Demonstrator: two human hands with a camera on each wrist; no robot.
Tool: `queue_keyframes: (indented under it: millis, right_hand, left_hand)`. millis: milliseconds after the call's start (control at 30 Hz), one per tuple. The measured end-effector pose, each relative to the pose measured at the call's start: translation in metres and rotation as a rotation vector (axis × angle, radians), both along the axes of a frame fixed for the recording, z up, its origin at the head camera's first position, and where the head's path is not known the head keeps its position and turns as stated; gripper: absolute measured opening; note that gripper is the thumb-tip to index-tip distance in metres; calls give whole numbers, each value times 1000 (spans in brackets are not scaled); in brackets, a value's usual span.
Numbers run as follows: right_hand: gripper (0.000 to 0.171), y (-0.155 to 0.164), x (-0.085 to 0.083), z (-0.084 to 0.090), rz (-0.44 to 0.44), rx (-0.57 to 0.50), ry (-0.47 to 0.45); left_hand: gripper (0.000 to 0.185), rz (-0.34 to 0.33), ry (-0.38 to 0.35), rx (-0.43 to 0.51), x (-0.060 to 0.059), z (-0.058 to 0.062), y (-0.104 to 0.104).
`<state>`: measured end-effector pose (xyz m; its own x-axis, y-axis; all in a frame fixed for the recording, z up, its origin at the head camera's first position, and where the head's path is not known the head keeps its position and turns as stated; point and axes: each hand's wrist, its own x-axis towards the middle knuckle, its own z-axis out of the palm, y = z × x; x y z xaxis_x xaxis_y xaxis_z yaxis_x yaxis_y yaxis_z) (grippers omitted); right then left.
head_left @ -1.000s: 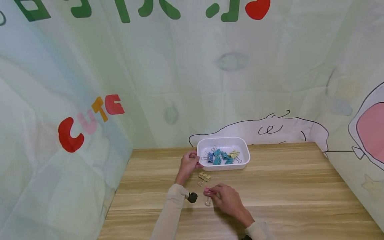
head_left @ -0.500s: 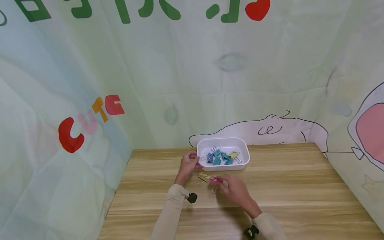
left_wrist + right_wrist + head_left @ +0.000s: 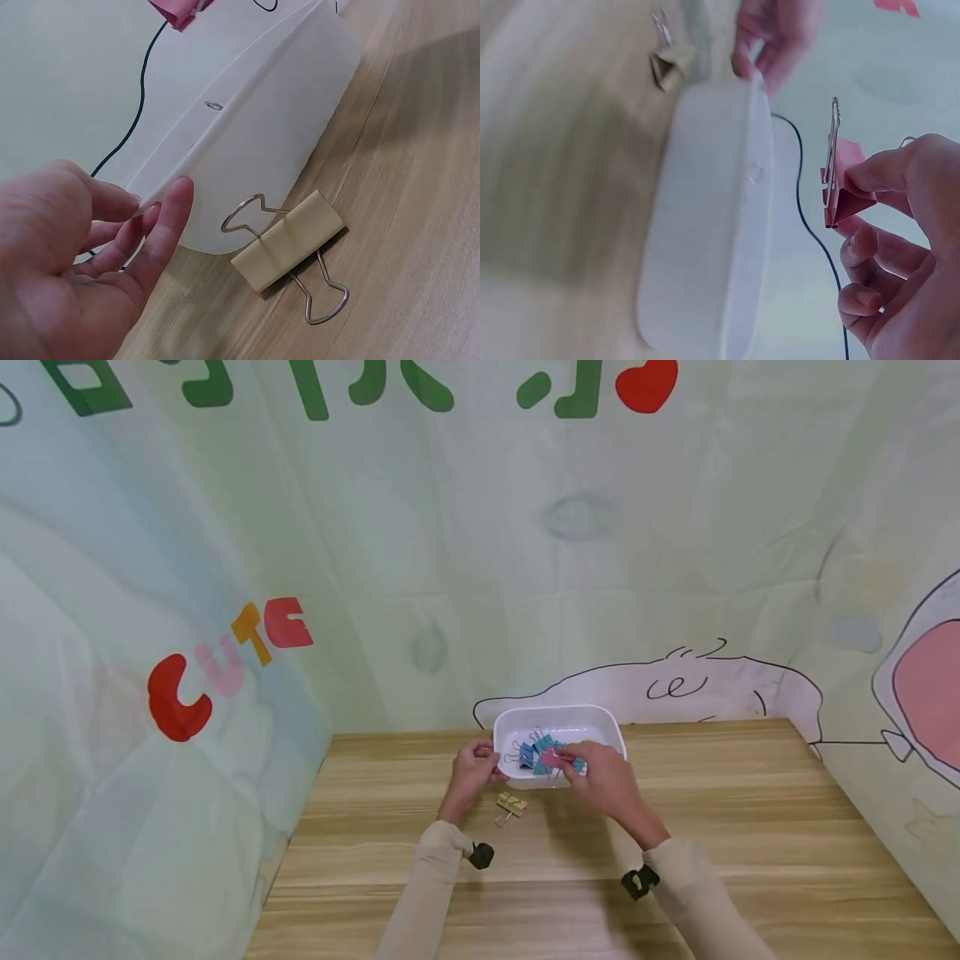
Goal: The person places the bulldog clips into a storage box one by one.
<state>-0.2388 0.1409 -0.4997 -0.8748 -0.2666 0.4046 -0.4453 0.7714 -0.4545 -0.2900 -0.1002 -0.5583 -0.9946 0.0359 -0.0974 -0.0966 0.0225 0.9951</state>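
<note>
A white tray (image 3: pixel 611 731) stands at the back of the wooden table and holds several blue binder clips (image 3: pixel 534 753) and a yellow one. My left hand (image 3: pixel 474 766) grips the tray's left rim (image 3: pixel 225 142) with thumb and fingers. My right hand (image 3: pixel 603 777) hovers over the tray's front edge and pinches a pink binder clip (image 3: pixel 553 759) (image 3: pixel 840 195) between thumb and forefinger. A yellow binder clip (image 3: pixel 512 804) (image 3: pixel 289 240) lies on the table just in front of the tray.
The wooden table (image 3: pixel 750 827) is bordered by a printed fabric backdrop (image 3: pixel 225 610) at the left, back and right. Black wrist-camera mounts (image 3: pixel 481 854) sit on both sleeves.
My right hand lifted the pink clip from the table near the front and carried it back over the tray's front edge. The left hand stayed on the tray rim.
</note>
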Motion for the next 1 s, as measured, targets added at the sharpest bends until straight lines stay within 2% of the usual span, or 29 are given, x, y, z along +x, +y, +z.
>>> queue_keyframes:
  millis: [133, 267, 433, 633, 1000]
  right_hand:
    - [19, 9, -22, 9, -24, -6, -35]
    - [21, 17, -44, 9, -35, 19, -94]
    - [25, 22, -63, 10, -67, 43, -195]
    - [28, 22, -75, 19, -111, 51, -238]
    - [28, 22, -83, 37, -129, 8, -206]
  left_hand:
    - [34, -7, -8, 7, 0, 2, 0]
    - [34, -8, -15, 2, 0, 2, 0]
    - [33, 1, -25, -11, 2, 4, 0]
    - [32, 2, -25, -16, 2, 5, 0]
    - [34, -2, -40, -14, 1, 3, -1]
